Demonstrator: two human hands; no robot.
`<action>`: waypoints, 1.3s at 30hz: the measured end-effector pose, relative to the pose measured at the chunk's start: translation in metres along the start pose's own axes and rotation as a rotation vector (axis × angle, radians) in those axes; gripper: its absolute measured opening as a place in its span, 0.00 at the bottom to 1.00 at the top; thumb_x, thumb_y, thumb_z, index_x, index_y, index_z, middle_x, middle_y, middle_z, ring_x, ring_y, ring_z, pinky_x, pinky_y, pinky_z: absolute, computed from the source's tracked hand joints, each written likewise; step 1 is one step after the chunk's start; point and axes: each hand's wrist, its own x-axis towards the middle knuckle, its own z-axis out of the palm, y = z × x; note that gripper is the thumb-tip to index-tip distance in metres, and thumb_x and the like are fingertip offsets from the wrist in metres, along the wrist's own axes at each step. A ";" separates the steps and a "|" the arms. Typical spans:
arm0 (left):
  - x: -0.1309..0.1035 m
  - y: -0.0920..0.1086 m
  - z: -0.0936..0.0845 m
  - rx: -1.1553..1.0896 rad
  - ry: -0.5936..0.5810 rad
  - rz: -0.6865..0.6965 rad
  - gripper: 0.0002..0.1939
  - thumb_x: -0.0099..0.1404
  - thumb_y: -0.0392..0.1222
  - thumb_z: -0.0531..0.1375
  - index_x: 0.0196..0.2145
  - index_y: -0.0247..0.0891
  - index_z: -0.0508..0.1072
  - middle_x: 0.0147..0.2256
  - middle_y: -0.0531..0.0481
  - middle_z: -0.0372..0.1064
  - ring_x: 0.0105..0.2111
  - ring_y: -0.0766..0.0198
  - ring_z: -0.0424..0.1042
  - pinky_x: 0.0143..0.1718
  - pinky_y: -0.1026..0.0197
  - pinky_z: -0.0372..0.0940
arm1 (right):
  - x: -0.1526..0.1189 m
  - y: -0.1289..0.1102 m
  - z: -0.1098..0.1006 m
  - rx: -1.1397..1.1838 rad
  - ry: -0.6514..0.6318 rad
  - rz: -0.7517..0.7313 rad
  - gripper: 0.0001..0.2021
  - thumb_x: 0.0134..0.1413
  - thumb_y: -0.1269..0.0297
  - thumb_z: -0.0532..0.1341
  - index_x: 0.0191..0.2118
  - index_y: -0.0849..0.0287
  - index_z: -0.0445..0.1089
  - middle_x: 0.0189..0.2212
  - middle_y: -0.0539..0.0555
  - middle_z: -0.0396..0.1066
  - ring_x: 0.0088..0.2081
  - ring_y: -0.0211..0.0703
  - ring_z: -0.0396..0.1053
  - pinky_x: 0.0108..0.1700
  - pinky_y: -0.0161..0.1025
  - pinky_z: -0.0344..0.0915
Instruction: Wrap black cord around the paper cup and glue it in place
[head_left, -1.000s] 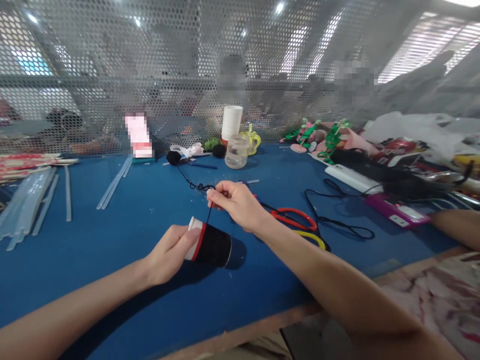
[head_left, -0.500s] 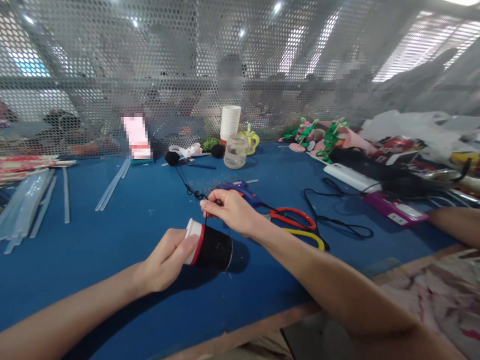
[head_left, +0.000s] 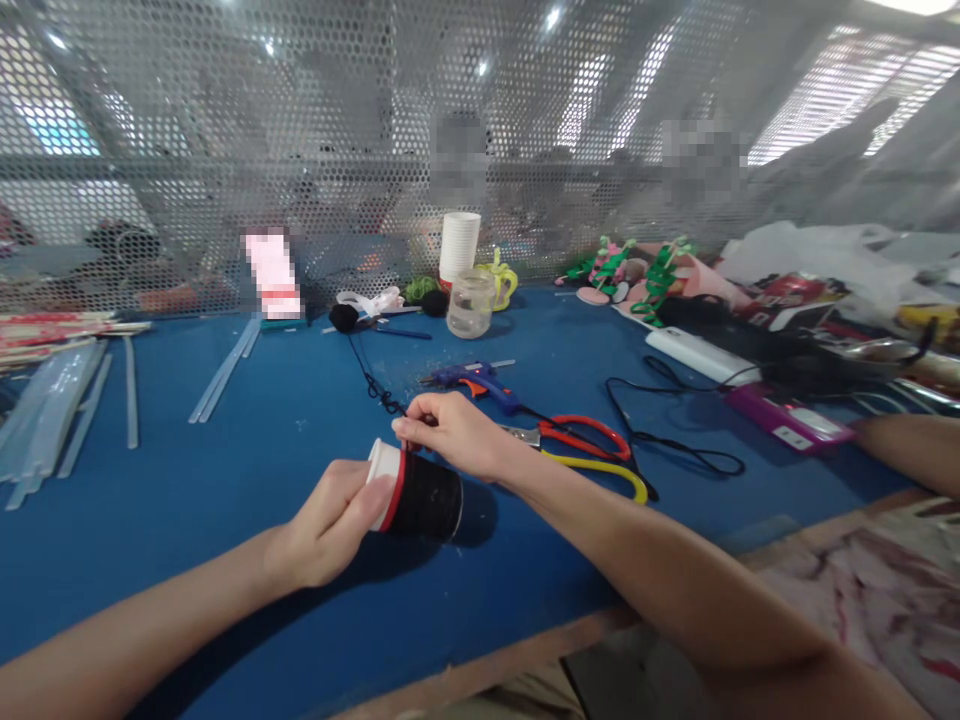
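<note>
A paper cup [head_left: 426, 497] lies tilted on its side in my left hand [head_left: 326, 525], which is closed around its white rim end. Black yarn covers most of its wall, with a red band near the rim. My right hand [head_left: 450, 432] pinches black yarn [head_left: 381, 396] just above the cup, close to the red band. That strand runs in a loose tangle back to a black yarn ball [head_left: 344, 318]. Just behind my right hand lies a blue glue gun [head_left: 476, 382]. Scissors [head_left: 592, 440] with red and yellow handles rest beside my right forearm.
Clear glue sticks [head_left: 52, 410] lie at the left. A stack of white cups [head_left: 460, 245] and a clear jar [head_left: 470, 305] stand at the back. To the right are a power strip [head_left: 784, 415], cables and green-pink craft pieces [head_left: 664, 280]. Another person's arm [head_left: 904, 452] reaches in at right.
My right hand has moved slightly down and left, nearer the cup's red band, with the yarn. The cup stays in my left hand, nearly unmoved.
</note>
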 end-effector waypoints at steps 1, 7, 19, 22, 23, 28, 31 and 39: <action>0.000 0.000 0.000 -0.003 0.000 0.000 0.17 0.61 0.35 0.41 0.16 0.37 0.47 0.14 0.57 0.45 0.16 0.72 0.46 0.19 0.65 0.46 | 0.000 0.000 0.000 -0.008 -0.003 0.004 0.09 0.47 0.65 0.55 0.21 0.62 0.62 0.18 0.48 0.64 0.22 0.32 0.60 0.26 0.30 0.55; -0.001 -0.002 0.000 0.001 -0.004 0.000 0.17 0.62 0.35 0.41 0.16 0.37 0.47 0.15 0.57 0.47 0.16 0.72 0.46 0.19 0.65 0.46 | 0.001 0.000 0.001 -0.046 -0.042 0.035 0.08 0.46 0.64 0.55 0.22 0.63 0.63 0.18 0.47 0.62 0.20 0.31 0.57 0.23 0.30 0.52; 0.001 0.001 -0.001 0.017 -0.009 -0.020 0.17 0.61 0.37 0.40 0.15 0.38 0.46 0.14 0.57 0.46 0.16 0.72 0.45 0.19 0.64 0.46 | 0.002 0.005 0.002 -0.142 -0.060 0.014 0.11 0.46 0.60 0.55 0.22 0.62 0.62 0.16 0.45 0.56 0.18 0.29 0.53 0.20 0.29 0.48; 0.001 0.002 -0.001 -0.008 -0.004 -0.056 0.17 0.61 0.38 0.40 0.15 0.38 0.46 0.14 0.57 0.45 0.16 0.72 0.45 0.19 0.65 0.46 | 0.002 0.008 0.003 -0.150 -0.060 0.009 0.11 0.46 0.60 0.55 0.21 0.62 0.61 0.16 0.45 0.55 0.18 0.29 0.52 0.20 0.29 0.48; 0.002 0.002 -0.001 -0.027 0.001 -0.075 0.17 0.61 0.38 0.40 0.15 0.38 0.46 0.14 0.57 0.45 0.16 0.72 0.45 0.19 0.65 0.46 | 0.003 0.009 0.003 -0.151 -0.061 0.012 0.11 0.46 0.59 0.55 0.21 0.62 0.61 0.15 0.45 0.55 0.18 0.29 0.52 0.20 0.29 0.48; 0.004 0.000 -0.001 -0.178 0.026 -0.254 0.18 0.60 0.43 0.42 0.14 0.37 0.49 0.14 0.57 0.45 0.16 0.73 0.44 0.17 0.66 0.45 | 0.005 0.011 0.003 -0.158 -0.076 0.061 0.13 0.46 0.58 0.55 0.20 0.62 0.61 0.14 0.45 0.54 0.17 0.29 0.51 0.19 0.30 0.47; 0.007 -0.003 -0.002 -0.276 0.101 -0.432 0.18 0.58 0.46 0.44 0.14 0.36 0.52 0.14 0.57 0.46 0.16 0.73 0.44 0.16 0.67 0.44 | 0.006 0.008 -0.001 -0.022 -0.082 0.142 0.16 0.50 0.57 0.52 0.22 0.64 0.63 0.18 0.48 0.60 0.20 0.30 0.57 0.23 0.29 0.54; 0.012 -0.010 -0.005 -0.394 0.314 -0.564 0.18 0.56 0.49 0.48 0.18 0.33 0.61 0.16 0.56 0.52 0.18 0.72 0.48 0.19 0.67 0.47 | -0.002 -0.004 -0.024 0.156 -0.388 0.113 0.18 0.46 0.51 0.54 0.35 0.63 0.65 0.29 0.53 0.67 0.30 0.37 0.66 0.31 0.35 0.64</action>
